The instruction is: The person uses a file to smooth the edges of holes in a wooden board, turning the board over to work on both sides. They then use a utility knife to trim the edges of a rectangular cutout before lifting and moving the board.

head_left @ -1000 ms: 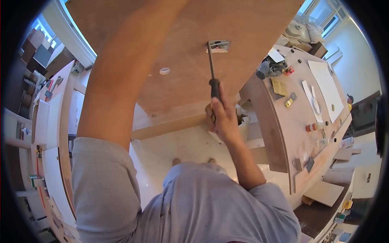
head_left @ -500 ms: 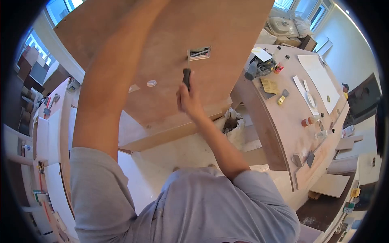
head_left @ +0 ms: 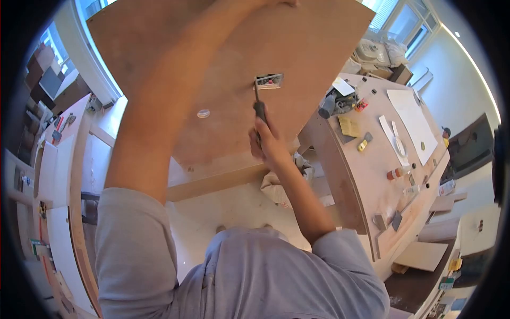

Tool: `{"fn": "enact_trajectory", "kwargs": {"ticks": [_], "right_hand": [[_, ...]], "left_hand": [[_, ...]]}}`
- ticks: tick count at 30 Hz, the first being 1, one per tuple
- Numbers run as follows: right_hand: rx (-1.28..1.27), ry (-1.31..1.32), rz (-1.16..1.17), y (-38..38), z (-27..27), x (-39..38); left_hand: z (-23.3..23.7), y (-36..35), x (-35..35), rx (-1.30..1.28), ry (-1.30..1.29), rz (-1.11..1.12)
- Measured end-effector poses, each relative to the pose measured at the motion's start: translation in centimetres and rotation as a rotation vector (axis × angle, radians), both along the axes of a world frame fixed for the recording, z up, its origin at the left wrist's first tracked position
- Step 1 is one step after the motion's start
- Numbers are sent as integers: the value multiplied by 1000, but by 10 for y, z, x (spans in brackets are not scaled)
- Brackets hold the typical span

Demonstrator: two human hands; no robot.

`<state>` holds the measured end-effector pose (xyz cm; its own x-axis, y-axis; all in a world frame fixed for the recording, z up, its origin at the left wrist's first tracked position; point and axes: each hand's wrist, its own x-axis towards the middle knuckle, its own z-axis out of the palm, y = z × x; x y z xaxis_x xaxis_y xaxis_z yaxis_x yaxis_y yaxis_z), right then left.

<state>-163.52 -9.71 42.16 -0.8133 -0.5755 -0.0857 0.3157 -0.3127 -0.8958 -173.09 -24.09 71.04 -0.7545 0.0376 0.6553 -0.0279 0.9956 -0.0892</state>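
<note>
A large brown wood panel (head_left: 228, 58) stands tilted in front of me, with a small rectangular cutout (head_left: 269, 81) in it. My right hand (head_left: 270, 142) is closed around the dark handle of a file (head_left: 258, 106), whose narrow metal blade points up and meets the cutout's left edge. Through the opening, some small items show but are too small to name. A small round hole (head_left: 203, 114) lies lower left in the panel. My left arm stretches across the panel to its upper part; only a bit of my left hand (head_left: 287, 2) shows at the frame's top, its fingers mostly cut off.
At right, a workbench (head_left: 366, 175) bears a dark power tool (head_left: 340, 98), a yellow-handled brush (head_left: 365, 142), bottles, white strips and a white sheet (head_left: 411, 125). A bag (head_left: 276, 186) sits on the floor below the panel. Another person (head_left: 445, 134) stands far right.
The view has shifted, so the panel sits slightly right and lower. My left hand has come partly into view at the top. My right hand still holds the file at the cutout's left edge.
</note>
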Motion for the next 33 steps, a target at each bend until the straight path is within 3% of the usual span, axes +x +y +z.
{"fn": "enact_trajectory", "kwargs": {"ticks": [3,6,10,13,15,17,20,24,29,33], "right_hand": [[-16,39,47,36,11,60],[28,125,-77,-14,-35,25],[-47,-46,12,-15,-15,-7],[44,248,14,23,-12,51],[70,343,-75,4,-44,31],[132,90,-63,-15,-17,6],[7,9,-34,-25,-6,-20],[-39,84,17,18,3,42],[-22,131,-68,-20,3,0],[-31,78,7,8,14,17]], "left_hand": [[-9,-3,-11,23,27,-12],[-17,-4,-13,24,72,-24],[-11,-4,-8,73,26,-65],[-10,-6,-9,64,18,-48],[-10,-5,-9,64,29,-28],[-15,3,-9,53,53,-66],[-17,-1,3,56,73,-96],[-13,-2,-5,73,52,-77],[-13,4,-3,61,24,-39],[-20,-5,-15,41,121,-34]]}}
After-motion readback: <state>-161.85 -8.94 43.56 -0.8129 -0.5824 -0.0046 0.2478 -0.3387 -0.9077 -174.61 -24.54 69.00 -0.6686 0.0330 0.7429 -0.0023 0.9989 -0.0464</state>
